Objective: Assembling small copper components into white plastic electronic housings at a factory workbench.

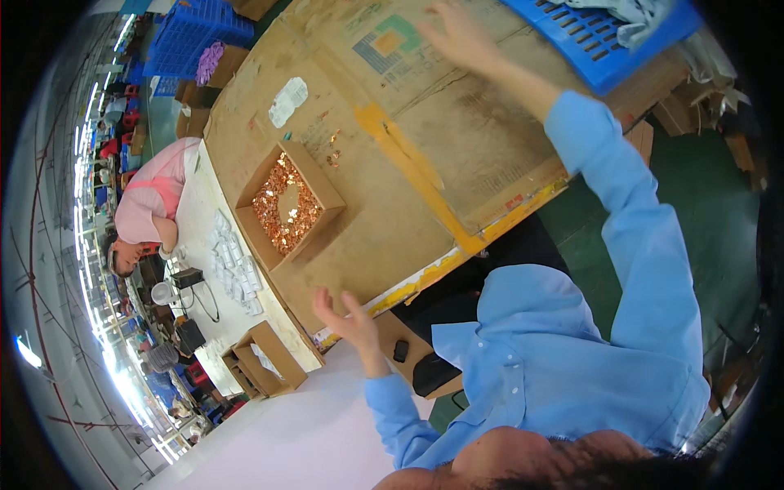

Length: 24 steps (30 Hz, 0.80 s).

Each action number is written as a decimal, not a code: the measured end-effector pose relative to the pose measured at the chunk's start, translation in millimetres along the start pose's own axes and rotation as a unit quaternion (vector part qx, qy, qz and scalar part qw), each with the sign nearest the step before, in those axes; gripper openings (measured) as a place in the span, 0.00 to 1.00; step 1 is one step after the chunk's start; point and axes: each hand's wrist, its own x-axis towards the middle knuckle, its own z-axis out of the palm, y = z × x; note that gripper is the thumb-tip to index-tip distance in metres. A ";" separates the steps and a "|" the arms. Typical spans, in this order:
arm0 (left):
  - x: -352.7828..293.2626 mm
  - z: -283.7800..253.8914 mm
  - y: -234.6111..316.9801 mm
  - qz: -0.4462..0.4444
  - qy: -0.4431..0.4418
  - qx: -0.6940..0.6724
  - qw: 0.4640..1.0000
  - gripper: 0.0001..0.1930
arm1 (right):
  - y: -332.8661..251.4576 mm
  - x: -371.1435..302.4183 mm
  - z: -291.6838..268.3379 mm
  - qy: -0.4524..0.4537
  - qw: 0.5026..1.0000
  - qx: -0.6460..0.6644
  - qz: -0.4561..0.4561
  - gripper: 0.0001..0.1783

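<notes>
My left hand (349, 323) hovers by the table's near left corner, thumb and fingers apart, holding nothing. My right hand (461, 37) reaches out over the far part of the cardboard-covered table (482, 114); its fingers are stretched, somewhat blurred, and nothing shows in them. Left of the middle stands an open cardboard box (314, 180), with many small shiny copper-coloured pieces (286, 204) inside. A few loose copper pieces (334, 151) lie beside the box, and a crumpled white sheet (287, 101) is beyond it.
A blue plastic crate (572, 41) with pale bags sits at the far right. On the left, a person in pink (155, 192) leans at a white table (200, 212) with silvery packets (233, 265). A divided cardboard box (265, 363) stands at that table's near end. Blue crates (196, 37) are stacked far left.
</notes>
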 end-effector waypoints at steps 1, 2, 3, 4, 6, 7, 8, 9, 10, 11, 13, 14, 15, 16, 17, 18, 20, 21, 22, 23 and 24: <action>-9.5 9.4 12.6 -0.003 -0.004 -0.002 1.000 0.22 | 25.3 17.7 11.7 -0.023 0.998 -0.043 -0.026 0.14; -17.9 16.6 23.3 -0.002 -0.013 0.028 1.000 0.21 | 48.7 33.9 24.4 -0.034 0.996 -0.084 -0.010 0.15; -24.0 22.3 27.5 -0.003 -0.018 0.060 0.998 0.21 | 61.1 45.9 34.7 -0.046 0.992 -0.121 0.002 0.16; -29.0 21.3 25.8 -0.014 -0.008 0.073 0.997 0.21 | 51.3 56.6 42.4 -0.087 0.985 -0.146 0.021 0.17; -33.3 29.2 25.5 -0.033 0.008 0.055 0.998 0.21 | 64.2 82.5 20.8 -0.166 0.985 -0.034 0.036 0.19; -33.0 30.9 25.6 -0.026 0.017 0.064 0.997 0.22 | 78.6 91.1 18.2 -0.207 0.971 0.117 0.031 0.20; -30.8 37.1 25.9 -0.028 0.018 0.060 0.998 0.22 | 79.5 89.3 43.9 -0.109 0.976 -0.167 0.086 0.21; -30.0 35.4 24.0 -0.011 0.017 0.084 0.996 0.23 | 78.2 83.7 58.2 -0.115 0.978 -0.157 0.079 0.21; -29.7 33.7 22.0 0.005 0.016 0.108 0.994 0.23 | 81.0 75.6 61.9 -0.104 0.968 -0.226 0.033 0.22; -29.5 35.4 19.4 -0.003 0.026 0.111 0.993 0.23 | 84.6 71.4 62.0 -0.089 0.951 -0.295 -0.014 0.23; -31.3 36.1 14.6 0.030 0.031 0.143 0.989 0.25 | 80.5 71.7 54.9 -0.155 0.924 -0.347 -0.024 0.25; -31.3 34.5 13.4 0.032 0.052 0.148 0.987 0.24 | 60.7 69.7 50.2 -0.192 0.916 -0.351 -0.027 0.22; -31.0 34.1 11.0 0.037 0.058 0.149 0.986 0.24 | 46.7 68.2 44.5 -0.225 0.905 -0.359 -0.030 0.20; -29.4 35.0 12.4 0.047 0.063 0.143 0.987 0.24 | 69.9 71.7 42.6 -0.254 0.882 -0.391 -0.073 0.19; -28.6 40.3 12.3 0.059 0.075 0.126 0.987 0.25 | 101.3 73.8 39.5 -0.278 0.854 -0.425 -0.115 0.19; -29.1 40.1 9.6 0.062 0.081 0.125 0.987 0.25 | 104.4 65.4 37.0 -0.240 0.874 -0.402 -0.127 0.21; -33.3 38.1 3.0 0.057 0.088 0.126 0.986 0.26 | 75.7 45.4 28.0 -0.198 0.908 -0.359 -0.094 0.23; -33.3 38.1 3.9 0.058 0.094 0.129 0.986 0.26 | 61.0 36.2 18.0 -0.192 0.918 -0.344 -0.046 0.24; -32.5 37.9 6.0 0.060 0.099 0.131 0.985 0.26 | 53.1 27.7 9.2 -0.206 0.917 -0.339 -0.032 0.24; -33.2 37.9 5.0 0.056 0.100 0.128 0.985 0.25 | 44.9 18.9 1.2 -0.221 0.916 -0.334 -0.019 0.24; -33.4 39.0 5.2 0.053 0.108 0.120 0.985 0.25 | 43.2 9.4 -10.1 -0.213 0.917 -0.337 -0.031 0.23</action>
